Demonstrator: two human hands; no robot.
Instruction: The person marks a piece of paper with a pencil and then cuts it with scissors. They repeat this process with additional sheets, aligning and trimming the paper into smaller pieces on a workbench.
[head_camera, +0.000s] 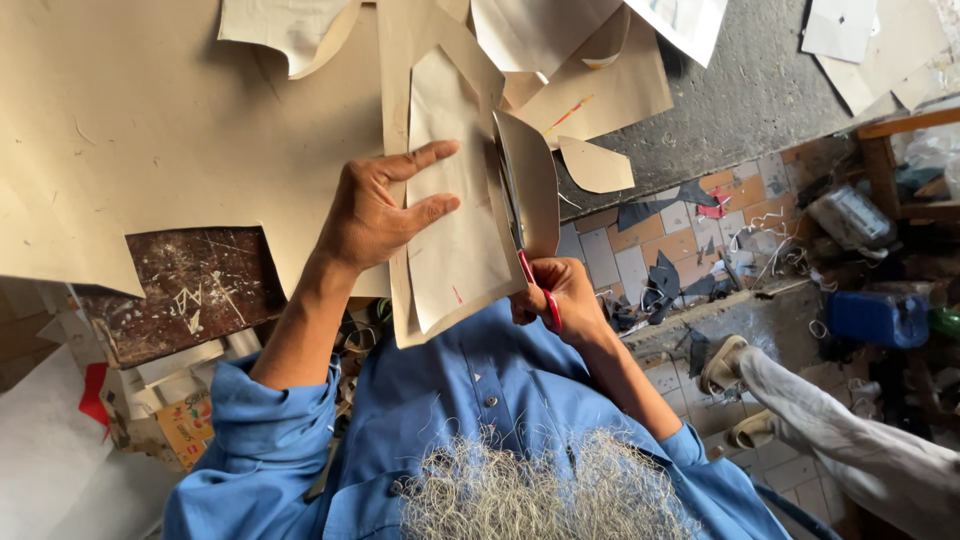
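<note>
Right hand (560, 295) gripping red-handled scissors (522, 245), cutting up centre-frame tan card sheet (455, 190); left hand (385, 205) pressing flat, fingers spread. Cut partway (strip curling right), upper length remaining.

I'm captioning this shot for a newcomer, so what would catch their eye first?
At centre, the left hand presses a pale pattern piece flat on tan card, while the right hand works red-handled scissors up its right edge. Off-cuts and dark scraps litter the tiled floor at right, where another person's sandalled foot rests.
</note>
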